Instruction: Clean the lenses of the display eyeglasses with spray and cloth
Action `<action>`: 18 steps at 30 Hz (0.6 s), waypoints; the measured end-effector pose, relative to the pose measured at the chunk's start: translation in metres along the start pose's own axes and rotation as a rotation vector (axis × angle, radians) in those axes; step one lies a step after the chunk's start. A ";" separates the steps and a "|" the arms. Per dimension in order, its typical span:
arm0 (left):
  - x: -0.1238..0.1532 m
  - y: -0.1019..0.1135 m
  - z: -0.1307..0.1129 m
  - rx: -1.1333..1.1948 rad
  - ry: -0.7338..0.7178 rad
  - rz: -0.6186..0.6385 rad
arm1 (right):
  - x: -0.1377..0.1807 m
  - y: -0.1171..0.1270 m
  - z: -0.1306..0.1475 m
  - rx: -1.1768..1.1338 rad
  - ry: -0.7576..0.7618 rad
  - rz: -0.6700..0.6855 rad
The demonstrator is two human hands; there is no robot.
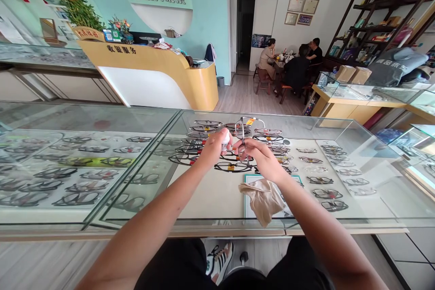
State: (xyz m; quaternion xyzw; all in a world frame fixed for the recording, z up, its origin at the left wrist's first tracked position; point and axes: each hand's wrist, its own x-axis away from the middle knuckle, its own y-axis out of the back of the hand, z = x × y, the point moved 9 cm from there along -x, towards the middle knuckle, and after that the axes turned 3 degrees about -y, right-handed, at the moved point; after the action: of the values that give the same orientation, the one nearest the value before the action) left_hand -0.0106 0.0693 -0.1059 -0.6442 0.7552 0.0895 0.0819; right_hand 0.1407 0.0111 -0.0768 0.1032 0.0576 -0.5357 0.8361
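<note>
My left hand [215, 146] is closed round a small white bottle [225, 138], held over the glass counter [217, 199]. Right beside it, my right hand [258, 156] is closed on a pair of glasses [247, 127] with a thin metal frame and an orange tag, raised above the counter. A beige cloth [263, 199] hangs below my right hand and rests crumpled on the glass; whether the fingers pinch it I cannot tell. Rows of displayed frames [234, 166] lie inside the case under both hands.
A second glass case [61, 167] full of frames adjoins on the left. A yellow reception desk [152, 72] stands beyond. Three people sit at a table [292, 65] at the back. More glass counters [374, 95] and dark shelving [380, 13] are at right.
</note>
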 end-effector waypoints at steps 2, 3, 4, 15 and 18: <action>0.000 0.000 0.000 -0.011 0.004 0.006 | 0.000 -0.001 0.000 -0.017 -0.010 0.004; 0.000 -0.001 0.000 -0.007 0.007 0.015 | 0.000 -0.002 0.001 -0.024 -0.008 0.008; -0.001 -0.002 0.000 0.000 0.010 0.029 | 0.000 -0.002 0.002 -0.029 -0.002 0.014; 0.010 -0.022 0.002 -0.081 0.029 0.230 | -0.007 0.025 -0.005 -0.075 0.033 -0.165; 0.012 -0.025 0.006 -0.086 0.032 0.235 | -0.009 0.027 -0.008 -0.040 0.019 -0.186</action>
State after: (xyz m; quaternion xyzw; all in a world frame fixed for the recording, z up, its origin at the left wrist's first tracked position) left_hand 0.0123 0.0554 -0.1150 -0.5557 0.8220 0.1204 0.0309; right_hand 0.1615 0.0315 -0.0793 0.0857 0.0855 -0.6087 0.7841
